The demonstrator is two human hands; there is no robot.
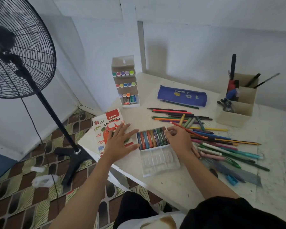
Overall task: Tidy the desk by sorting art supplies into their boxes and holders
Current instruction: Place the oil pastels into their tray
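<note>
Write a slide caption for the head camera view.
Right hand pinches the end pastel in the tray; left hand open over the pastel box.

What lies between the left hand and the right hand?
Head view: the clear plastic tray, its far row filled with oil pastels, lies between them.

A black pedestal fan (20, 52) fills the upper left of the frame, its slanted pole (56, 119) running down to a black base (73, 156) at left centre, with a thin cable (35, 126) hanging beside it. The base stands on a brown-and-green patterned floor (23, 204). Two crumpled white scraps (44, 180) lie at lower left, and a white wall (205, 38) spans the top.
</note>
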